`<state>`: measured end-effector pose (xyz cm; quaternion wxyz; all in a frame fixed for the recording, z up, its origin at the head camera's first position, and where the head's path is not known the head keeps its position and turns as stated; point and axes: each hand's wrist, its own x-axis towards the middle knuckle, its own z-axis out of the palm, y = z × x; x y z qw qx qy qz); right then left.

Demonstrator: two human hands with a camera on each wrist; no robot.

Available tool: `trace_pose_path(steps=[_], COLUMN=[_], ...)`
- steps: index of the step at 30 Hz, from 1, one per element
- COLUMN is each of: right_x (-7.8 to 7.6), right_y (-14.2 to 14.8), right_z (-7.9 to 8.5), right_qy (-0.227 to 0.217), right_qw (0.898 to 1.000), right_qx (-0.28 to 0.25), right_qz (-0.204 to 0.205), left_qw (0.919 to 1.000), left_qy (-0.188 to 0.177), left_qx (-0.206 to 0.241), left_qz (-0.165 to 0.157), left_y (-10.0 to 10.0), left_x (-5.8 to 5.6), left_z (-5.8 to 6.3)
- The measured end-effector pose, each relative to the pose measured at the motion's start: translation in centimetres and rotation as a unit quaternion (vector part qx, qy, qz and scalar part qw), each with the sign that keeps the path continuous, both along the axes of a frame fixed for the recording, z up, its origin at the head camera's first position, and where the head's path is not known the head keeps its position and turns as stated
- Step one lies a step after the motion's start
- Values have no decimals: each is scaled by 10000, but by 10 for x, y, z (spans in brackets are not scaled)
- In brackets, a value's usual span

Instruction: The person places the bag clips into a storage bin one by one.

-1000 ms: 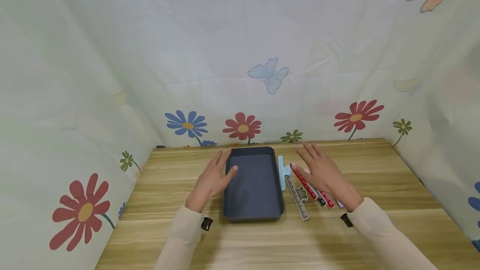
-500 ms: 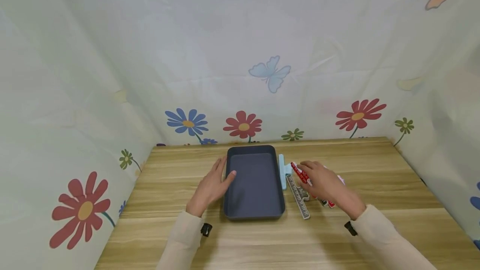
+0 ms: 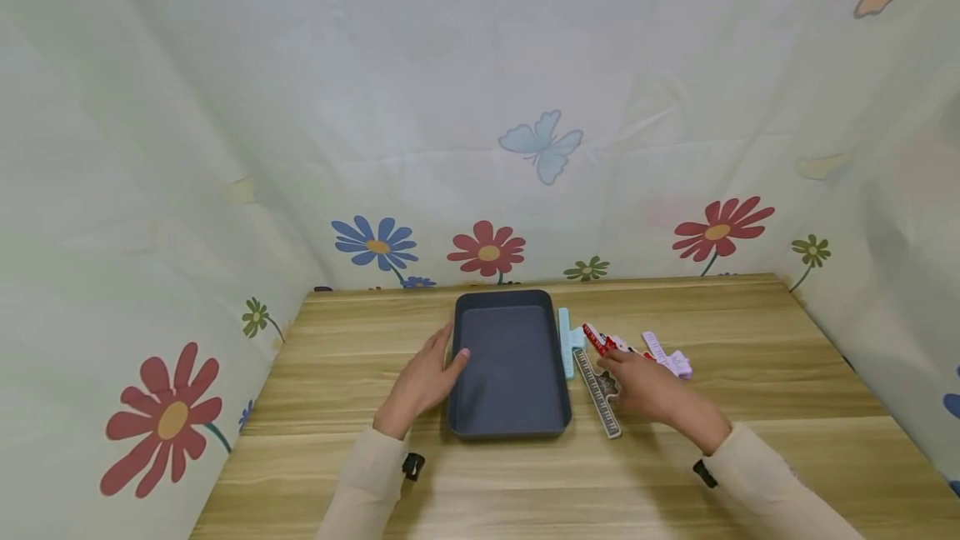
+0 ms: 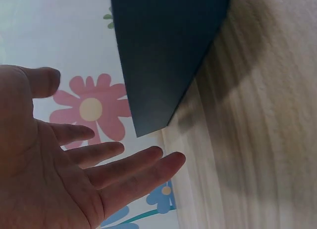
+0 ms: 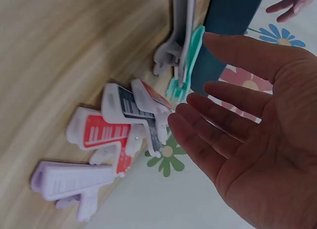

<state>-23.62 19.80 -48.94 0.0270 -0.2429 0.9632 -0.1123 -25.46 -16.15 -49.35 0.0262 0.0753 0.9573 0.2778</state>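
Note:
A dark grey rectangular tray [image 3: 510, 373] lies in mid-table in the head view. Beside its left wall, my left hand [image 3: 417, 383] has its fingers extended and the thumb near the rim; in the left wrist view it looks apart from the tray. To the tray's right are several long piano-key-patterned clips: light blue [image 3: 566, 348], grey [image 3: 597, 397], red [image 3: 595, 338] and purple [image 3: 656, 347]. My right hand [image 3: 651, 390] hovers over these, beside the grey clip, and hides part of them. In the right wrist view its fingers are relaxed around nothing, near a black clip [image 5: 130, 108].
The wooden table [image 3: 495, 490] extends in front of the tray and to both sides. A pale curtain [image 3: 390, 107] printed with flowers and a butterfly encloses the back and sides. Another red clip [image 5: 101, 132] lies between the black and purple ones.
My right hand has lowered and drawn nearer to me over the clips, uncovering the purple one. My left hand has moved slightly down beside the tray's left wall.

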Motion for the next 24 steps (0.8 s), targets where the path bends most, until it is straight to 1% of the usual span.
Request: trace_pose_path(steps=[2, 5, 9, 13, 20, 24], right_x=[1, 2, 3, 3, 5, 5], right_y=[0, 1, 0, -1, -4, -5], right_z=[-4, -9, -14, -17, -21, -23], right_qy=[16, 166, 344, 365, 458, 529], right_qw=[10000, 9997, 9991, 9990, 9986, 9982], right_qx=[-34, 12, 31, -27, -18, 63], right_qz=[62, 179, 237, 243, 258, 260], left_qw=[10000, 10000, 10000, 9999, 9994, 9985], left_qy=[45, 82, 75, 14, 53, 47], left_qx=[-20, -9, 62, 148, 319, 526], left_qz=[-16, -23, -8, -36, -138, -151], left_y=[-1, -2, -3, -5, -8, -8], left_x=[0, 0, 1, 2, 2, 3], left_z=[-2, -6, -10, -12, -15, -17])
